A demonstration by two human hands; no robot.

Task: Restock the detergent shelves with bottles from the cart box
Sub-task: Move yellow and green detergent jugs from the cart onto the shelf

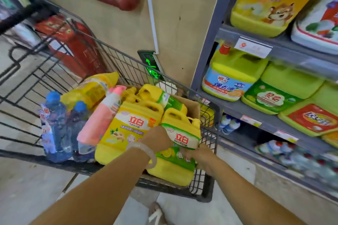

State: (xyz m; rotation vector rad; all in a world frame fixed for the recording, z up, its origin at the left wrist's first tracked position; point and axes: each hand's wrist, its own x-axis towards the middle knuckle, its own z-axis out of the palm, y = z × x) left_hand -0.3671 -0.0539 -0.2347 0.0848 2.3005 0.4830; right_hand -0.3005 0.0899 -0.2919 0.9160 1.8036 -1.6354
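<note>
A wire cart [210,166] holds a cardboard box [193,106] packed with yellow detergent bottles. Both hands are on the nearest bottle, yellow with a green and white label [181,139]. My left hand [159,139] grips its left side; a pale bangle sits on that wrist. My right hand [199,155] holds its right side, fingers partly hidden behind the bottle. A yellow bottle with a ginger label [128,126] lies just left of it. The grey shelves [256,113] on the right carry green and yellow detergent jugs [232,75].
A pink bottle [102,117], blue bottles [54,126] and a yellow refill pouch [95,87] fill the cart's left side. A red fire extinguisher [76,45] stands against the wall behind. The lowest shelf holds small bottles [292,153]. My foot [155,213] shows below.
</note>
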